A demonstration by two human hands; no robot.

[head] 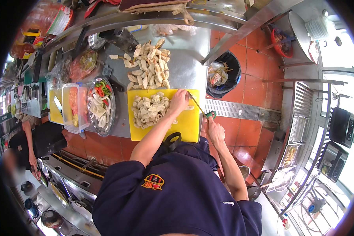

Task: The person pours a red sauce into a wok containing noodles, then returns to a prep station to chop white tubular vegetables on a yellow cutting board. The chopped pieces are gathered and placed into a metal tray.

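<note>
A yellow cutting board (184, 128) lies on the steel table before me. Heaped on it are cut pale pieces of food (150, 109), some ring-shaped. My left hand (179, 101) is at the board's right part, its fingers bunched by the knife's far end; whether they pinch a piece is hidden. In my right hand (216, 131), just past the board's right edge, is a knife (198, 104), its narrow blade slanting toward the left hand. A green item (211, 114), perhaps part of the handle, shows at that hand. Behind the board lies a pile of uncut pale pieces (150, 65), several with sticks.
An oval metal platter (101, 126) of sliced onion and peppers and a clear plastic tub (73, 126) stand left. A black-lined bin (234, 66) holding sticks is at the right. A steel shelf rail (153, 18) crosses overhead. Another person (32, 135) works at far left.
</note>
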